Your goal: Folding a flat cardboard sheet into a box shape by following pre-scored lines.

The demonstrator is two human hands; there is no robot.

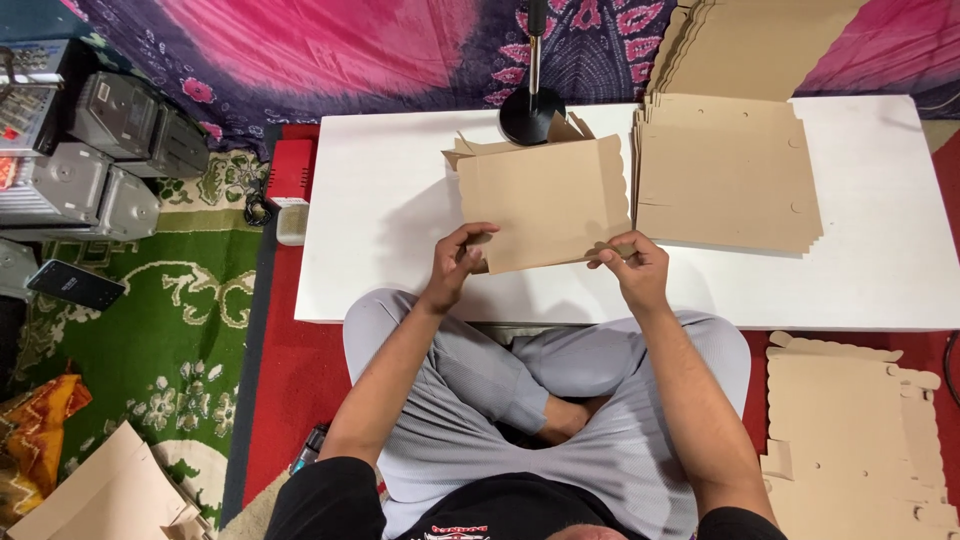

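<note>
Both hands grip one flat cardboard box blank [545, 200] at the desk's [380, 200] near edge: left hand [455, 262] fingers pinch its lower left corner, right hand [632, 265] fingers its lower right. Just beside, a stack of blanks [725, 175] fills the desk's right middle.

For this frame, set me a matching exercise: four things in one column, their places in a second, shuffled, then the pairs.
Things:
1. folded cardboard piece
2. stack of flat cardboard blanks
3. black round stand base
4. red box

Places:
A. on the floor, left of the white table
B. on the table's right part, lying flat
C. at the table's far edge, behind the held piece
D. held at its near edge by the left hand and right hand

Pairs: 1-D, 2-B, 3-C, 4-A
</note>
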